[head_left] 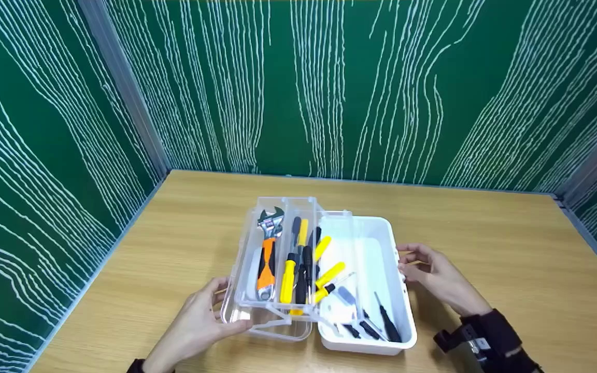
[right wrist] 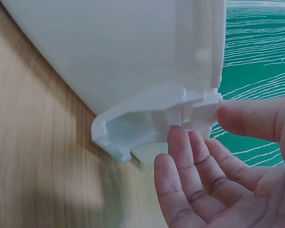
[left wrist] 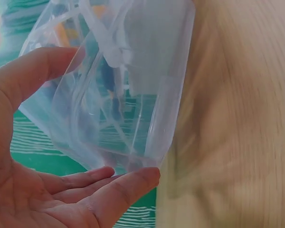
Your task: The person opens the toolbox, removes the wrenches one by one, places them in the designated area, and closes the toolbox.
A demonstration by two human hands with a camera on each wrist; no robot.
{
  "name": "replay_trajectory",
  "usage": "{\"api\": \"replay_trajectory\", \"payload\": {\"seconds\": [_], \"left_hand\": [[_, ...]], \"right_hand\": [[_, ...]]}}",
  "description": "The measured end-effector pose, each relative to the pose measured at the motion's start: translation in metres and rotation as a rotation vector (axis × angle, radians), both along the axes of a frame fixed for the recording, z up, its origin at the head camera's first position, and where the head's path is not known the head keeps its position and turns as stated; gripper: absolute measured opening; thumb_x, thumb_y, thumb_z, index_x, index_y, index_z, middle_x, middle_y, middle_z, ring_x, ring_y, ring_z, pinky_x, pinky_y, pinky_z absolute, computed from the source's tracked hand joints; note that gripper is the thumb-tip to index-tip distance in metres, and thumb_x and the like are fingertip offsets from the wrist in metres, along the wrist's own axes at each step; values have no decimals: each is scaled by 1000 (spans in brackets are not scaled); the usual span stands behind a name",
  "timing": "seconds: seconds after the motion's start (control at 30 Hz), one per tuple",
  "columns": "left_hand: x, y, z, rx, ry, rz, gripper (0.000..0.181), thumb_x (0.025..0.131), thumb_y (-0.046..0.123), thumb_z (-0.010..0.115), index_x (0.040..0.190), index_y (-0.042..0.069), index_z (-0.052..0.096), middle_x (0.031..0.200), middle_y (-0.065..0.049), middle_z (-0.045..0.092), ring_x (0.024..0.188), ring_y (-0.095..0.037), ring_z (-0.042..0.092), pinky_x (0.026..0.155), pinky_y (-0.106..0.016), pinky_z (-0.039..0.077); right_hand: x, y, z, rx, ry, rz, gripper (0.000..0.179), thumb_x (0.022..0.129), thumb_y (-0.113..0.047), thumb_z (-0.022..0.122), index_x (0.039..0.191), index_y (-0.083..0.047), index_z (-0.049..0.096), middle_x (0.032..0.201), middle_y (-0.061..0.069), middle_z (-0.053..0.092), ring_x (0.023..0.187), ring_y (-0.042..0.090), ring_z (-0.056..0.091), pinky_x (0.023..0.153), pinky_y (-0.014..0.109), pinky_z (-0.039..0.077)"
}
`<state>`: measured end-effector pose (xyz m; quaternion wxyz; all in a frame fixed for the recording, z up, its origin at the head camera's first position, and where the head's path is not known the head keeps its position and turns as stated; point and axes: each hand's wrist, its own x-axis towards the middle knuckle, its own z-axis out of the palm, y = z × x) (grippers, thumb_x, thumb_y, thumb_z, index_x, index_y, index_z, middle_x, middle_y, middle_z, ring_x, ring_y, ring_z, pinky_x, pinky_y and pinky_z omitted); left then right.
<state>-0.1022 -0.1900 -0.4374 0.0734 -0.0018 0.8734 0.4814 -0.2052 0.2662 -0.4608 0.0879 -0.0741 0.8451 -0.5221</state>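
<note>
A white plastic toolbox (head_left: 407,311) stands unfolded on the table, its clear lid (head_left: 298,331) tipped out to the left. Above the lid hangs a clear divided tray (head_left: 251,290), holding an adjustable wrench (head_left: 267,259) with an orange and black handle, plus several yellow and black screwdrivers (head_left: 288,280). More tools lie in the white base, among them a black screwdriver (head_left: 389,324). My left hand (head_left: 192,316) grips the lid's left edge between thumb and fingers. At the base's right side, my right hand (head_left: 436,274) pinches the white latch (right wrist: 204,111) with thumb and fingertips.
The toolbox sits on a light wooden table (head_left: 500,228). Green walls (head_left: 278,103) with wavy white lines enclose the table at the back and both sides, with grey posts (head_left: 122,77) at the corners.
</note>
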Motion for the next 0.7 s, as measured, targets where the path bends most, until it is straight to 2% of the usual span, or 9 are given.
{"api": "replay_trajectory", "payload": {"seconds": [0.13, 0.43, 0.7], "left_hand": [[-2, -1, -3, -39, -40, 9, 99, 71, 33, 101, 152, 3, 52, 152, -21, 61, 137, -42, 61, 117, -60, 50], [-10, -3, -11, 41, -89, -58, 98, 73, 24, 100, 153, 2, 48, 155, -22, 58, 139, -44, 61, 117, -58, 50], [-12, -3, -13, 33, -138, -38, 97, 72, 22, 101, 152, 5, 48, 159, -22, 53, 147, -49, 51, 121, -65, 42]], "right_hand": [[-1, -1, 0, 4, -9, -4, 50, 104, -15, 69, 149, 0, 52, 122, 16, 65, 104, 21, 67, 89, 33, 63], [-2, 0, 0, 16, 2, -3, 52, 104, -15, 69, 150, 1, 51, 123, 16, 66, 104, 21, 65, 88, 31, 61], [-1, 0, 1, 39, -8, -14, 52, 103, -17, 71, 150, -1, 53, 124, 16, 66, 108, 22, 65, 91, 29, 58]]}}
